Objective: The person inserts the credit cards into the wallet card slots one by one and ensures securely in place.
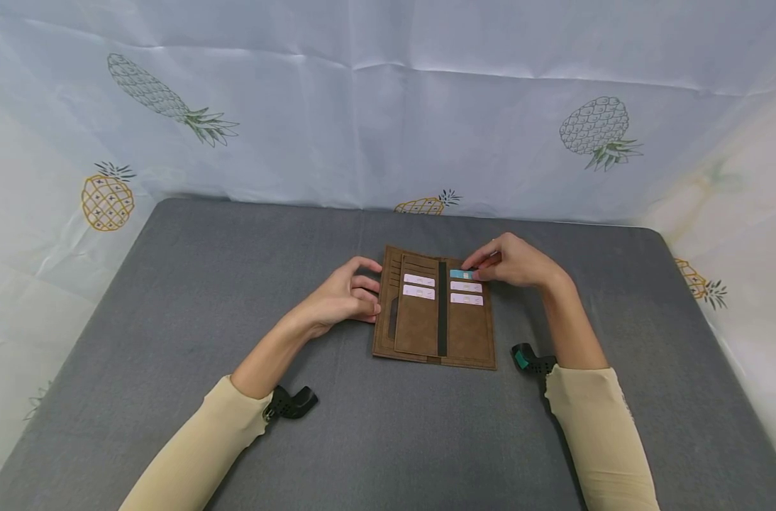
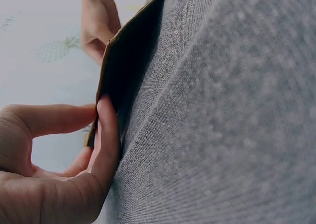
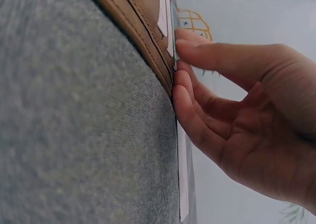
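Note:
An open brown wallet [image 1: 416, 330] lies on the grey table, with a dark strip down its middle. Pale pink cards [image 1: 419, 279] sit in slots on both inner panels. Above those on the right panel is a blue card [image 1: 459, 274]. My right hand [image 1: 518, 261] pinches this card near the wallet's upper right edge; the fingers cover its right end. My left hand [image 1: 337, 297] holds the wallet's left edge between thumb and fingers. In the left wrist view, the wallet's edge [image 2: 104, 61] stands slightly raised off the cloth.
The grey cloth-covered table [image 1: 235, 262] extends around the wallet. Behind it hangs a white curtain [image 1: 286, 106] printed with pineapples. Dark wrist devices [image 1: 295, 403] sit by both beige sleeves [image 1: 203, 447].

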`<state>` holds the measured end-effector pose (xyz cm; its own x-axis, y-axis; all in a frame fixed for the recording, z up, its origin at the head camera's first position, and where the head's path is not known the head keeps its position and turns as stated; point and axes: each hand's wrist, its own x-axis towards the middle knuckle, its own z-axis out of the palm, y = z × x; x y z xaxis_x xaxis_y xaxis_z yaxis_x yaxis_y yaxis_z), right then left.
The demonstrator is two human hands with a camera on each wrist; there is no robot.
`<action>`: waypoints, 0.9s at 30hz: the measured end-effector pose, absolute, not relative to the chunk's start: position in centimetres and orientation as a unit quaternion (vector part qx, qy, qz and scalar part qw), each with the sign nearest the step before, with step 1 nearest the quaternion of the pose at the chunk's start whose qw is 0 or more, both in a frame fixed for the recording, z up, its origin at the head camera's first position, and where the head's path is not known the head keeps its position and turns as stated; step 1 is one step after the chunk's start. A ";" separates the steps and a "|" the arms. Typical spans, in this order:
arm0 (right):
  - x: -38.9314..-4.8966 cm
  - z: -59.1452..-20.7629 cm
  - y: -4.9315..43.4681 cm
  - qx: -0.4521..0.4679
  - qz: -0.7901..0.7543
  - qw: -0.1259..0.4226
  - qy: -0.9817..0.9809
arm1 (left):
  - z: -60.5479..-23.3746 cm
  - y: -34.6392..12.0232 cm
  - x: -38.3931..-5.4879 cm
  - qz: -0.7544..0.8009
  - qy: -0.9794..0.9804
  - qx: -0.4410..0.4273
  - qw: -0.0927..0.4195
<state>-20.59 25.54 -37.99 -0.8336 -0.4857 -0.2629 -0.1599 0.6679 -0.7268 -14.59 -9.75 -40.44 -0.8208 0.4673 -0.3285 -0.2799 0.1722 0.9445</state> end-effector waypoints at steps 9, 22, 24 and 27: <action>-20.6 -37.9 25.6 -0.178 -0.381 0.211 0.882 | -40.4 -9.8 -14.6 0.640 0.707 0.067 0.293; -20.8 -37.9 26.2 -0.161 -0.377 0.199 0.890 | -40.5 -9.8 -14.7 0.640 0.708 0.067 0.292; -20.8 -37.9 26.3 -0.160 -0.376 0.192 0.892 | -40.5 -9.8 -14.7 0.640 0.707 0.067 0.292; -20.8 -37.8 26.5 -0.156 -0.368 0.175 0.900 | -40.4 -9.8 -14.7 0.641 0.706 0.067 0.293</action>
